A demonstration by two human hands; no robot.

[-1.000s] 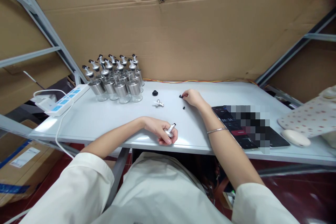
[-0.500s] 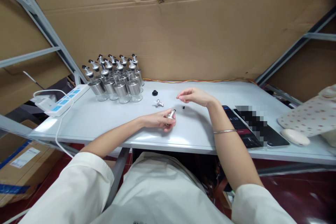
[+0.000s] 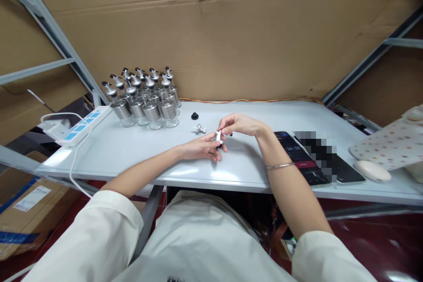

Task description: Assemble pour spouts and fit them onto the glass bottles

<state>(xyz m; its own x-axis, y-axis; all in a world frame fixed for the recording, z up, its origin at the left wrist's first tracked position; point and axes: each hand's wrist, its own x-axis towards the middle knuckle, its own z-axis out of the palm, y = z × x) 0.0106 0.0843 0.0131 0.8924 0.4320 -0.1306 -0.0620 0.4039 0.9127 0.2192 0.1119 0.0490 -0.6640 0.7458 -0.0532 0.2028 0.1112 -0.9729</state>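
My left hand (image 3: 203,147) holds a silver bottle pourer spout (image 3: 218,136) between thumb and fingers, its other fingers loosely spread above the table. From the far side, my right hand (image 3: 240,124) pinches the spout's upper end; the fingertips partly cover it. A small black piece (image 3: 231,134) shows just beside the right fingers. Beyond my left hand lies a second silver pourer spout (image 3: 199,129) on its side. Farther back rests a black stopper (image 3: 194,116).
Several glass-and-steel oil bottles (image 3: 152,112) with pourers stand together at the back left. A white power strip (image 3: 84,125) lies along the left edge. On the right are a phone (image 3: 306,164), a second dark device (image 3: 343,169), a white oval case (image 3: 372,170) and a dotted bag (image 3: 390,145).
My right hand has come down and left, from open air to the spout in my left hand. The spout has turned more upright, and my left fingers have spread somewhat.
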